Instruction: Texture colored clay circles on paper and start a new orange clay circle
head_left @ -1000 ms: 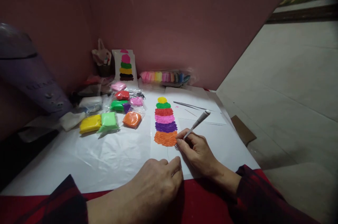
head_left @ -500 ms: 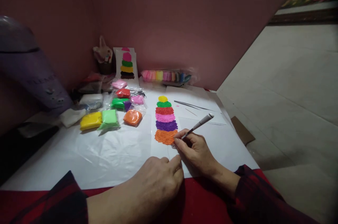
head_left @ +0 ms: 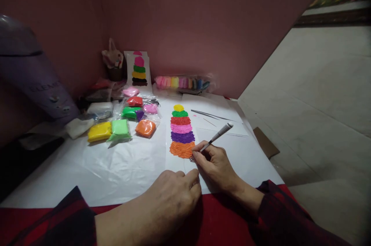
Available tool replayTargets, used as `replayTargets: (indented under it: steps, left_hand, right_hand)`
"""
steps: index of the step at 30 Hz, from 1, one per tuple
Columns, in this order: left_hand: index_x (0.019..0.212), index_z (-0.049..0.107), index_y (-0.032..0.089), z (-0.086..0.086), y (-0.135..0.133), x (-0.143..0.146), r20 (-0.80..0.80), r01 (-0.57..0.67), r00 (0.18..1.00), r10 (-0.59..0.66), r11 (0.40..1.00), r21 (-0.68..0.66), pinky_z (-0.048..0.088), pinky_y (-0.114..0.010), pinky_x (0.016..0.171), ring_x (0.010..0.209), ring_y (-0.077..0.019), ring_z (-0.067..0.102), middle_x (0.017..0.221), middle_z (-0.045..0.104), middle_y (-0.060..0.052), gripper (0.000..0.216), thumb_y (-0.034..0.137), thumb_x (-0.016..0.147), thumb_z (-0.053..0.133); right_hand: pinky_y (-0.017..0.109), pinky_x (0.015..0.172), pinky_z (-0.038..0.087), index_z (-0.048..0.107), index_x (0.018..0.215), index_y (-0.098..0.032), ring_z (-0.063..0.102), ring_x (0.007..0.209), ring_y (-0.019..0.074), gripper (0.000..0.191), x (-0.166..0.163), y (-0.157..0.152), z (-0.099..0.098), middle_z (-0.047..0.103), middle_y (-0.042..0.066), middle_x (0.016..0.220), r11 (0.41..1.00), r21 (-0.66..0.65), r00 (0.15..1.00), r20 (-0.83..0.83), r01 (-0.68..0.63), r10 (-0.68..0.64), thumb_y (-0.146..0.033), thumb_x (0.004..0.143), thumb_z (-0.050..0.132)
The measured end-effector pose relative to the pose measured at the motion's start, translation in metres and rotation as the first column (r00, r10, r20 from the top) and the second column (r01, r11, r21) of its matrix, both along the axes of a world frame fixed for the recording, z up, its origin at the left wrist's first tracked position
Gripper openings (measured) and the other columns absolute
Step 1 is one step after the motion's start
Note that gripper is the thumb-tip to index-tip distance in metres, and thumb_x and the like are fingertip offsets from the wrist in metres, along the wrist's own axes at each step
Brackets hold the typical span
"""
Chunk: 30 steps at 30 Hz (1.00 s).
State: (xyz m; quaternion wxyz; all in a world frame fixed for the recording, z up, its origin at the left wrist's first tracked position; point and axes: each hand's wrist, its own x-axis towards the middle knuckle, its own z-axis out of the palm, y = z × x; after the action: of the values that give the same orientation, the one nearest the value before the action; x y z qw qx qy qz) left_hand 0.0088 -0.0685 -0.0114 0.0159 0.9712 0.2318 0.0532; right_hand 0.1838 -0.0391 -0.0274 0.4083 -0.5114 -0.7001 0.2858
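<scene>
Right hand (head_left: 216,165) pinches fork (head_left: 220,133), so over-pressing could gouge orange band (head_left: 182,149) just left of it; left hand (head_left: 176,194) curled alongside, grip indeterminate.

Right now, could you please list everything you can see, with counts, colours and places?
layered shape: one, yellow, green, red, pink, purple, orange, centre
fork: one, greyish, its tines by the orange layer
bagged packets: at least eight, mixed colours, left of the shape
packet row: one bundle, many colours, against the wall
layered picture: at least one, multicoloured on white, propped at back
pot: one, dark, back left
bottle: one, lavender, far left
thin strips: at least two, dark, right of the shape
paper: white, sheet count unclear, beneath the shape
wall: pinkish, behind
sleeves: two, red and dark, bottom corners
left hand: one, bare, curled below the shape
right hand: one, bare, holding the fork
</scene>
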Motion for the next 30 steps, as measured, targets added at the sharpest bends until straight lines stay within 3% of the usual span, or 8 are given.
replayTargets:
  steps: [9, 15, 23, 30]
  left_hand:
    - [0.094, 0.053, 0.017, -0.0035, 0.0, -0.0016, 0.013, -0.011, 1.0, 0.011, 0.999, -0.033, 0.046, -0.028, 0.049, 0.063, -0.0159, 0.055, 0.095, 0.06, -0.006, 0.013, 0.008, 0.087, 0.046]
    - [0.093, 0.053, 0.017, -0.0011, 0.0, -0.0015, 0.001, -0.004, 1.0, 0.004, 1.0, -0.02, 0.048, -0.029, 0.049, 0.062, -0.0164, 0.055, 0.095, 0.06, -0.006, 0.013, 0.008, 0.087, 0.046]
    - [0.094, 0.052, 0.016, -0.0038, 0.0016, -0.0012, 0.006, 0.006, 1.0, -0.005, 0.999, -0.037, 0.049, -0.028, 0.051, 0.062, -0.0153, 0.055, 0.095, 0.059, -0.006, 0.012, 0.008, 0.086, 0.048]
    - [0.093, 0.052, 0.017, -0.0005, -0.0002, -0.0021, 0.012, 0.003, 1.0, -0.002, 0.999, -0.046, 0.049, -0.029, 0.051, 0.063, -0.0161, 0.055, 0.095, 0.059, -0.006, 0.013, 0.008, 0.088, 0.044]
  right_hand:
    - [0.023, 0.048, 0.04, 0.061, 0.076, -0.016, 0.049, 0.048, 0.0115, 0.01, 0.0034, 0.002, 0.0005, 0.056, -0.002, 0.055, 0.995, -0.004, 0.995, -0.018, 0.098, -0.098, -0.022, 0.081, 0.055]
    - [0.023, 0.05, 0.042, 0.061, 0.077, -0.016, 0.052, 0.051, 0.0124, 0.011, 0.0028, 0.0013, 0.0005, 0.058, -0.001, 0.059, 0.998, -0.013, 0.998, -0.023, 0.058, -0.058, -0.023, 0.082, 0.054]
    - [0.023, 0.05, 0.042, 0.061, 0.074, -0.017, 0.051, 0.049, 0.0122, 0.01, 0.0062, 0.0036, 0.0018, 0.056, -0.002, 0.056, 0.99, 0.025, 0.99, 0.005, 0.14, -0.14, -0.02, 0.08, 0.054]
    - [0.024, 0.052, 0.045, 0.061, 0.078, -0.017, 0.055, 0.054, 0.0133, 0.009, 0.0029, 0.0019, -0.0007, 0.061, 0.0, 0.062, 0.999, -0.01, 0.998, -0.046, 0.041, -0.042, -0.022, 0.083, 0.055]
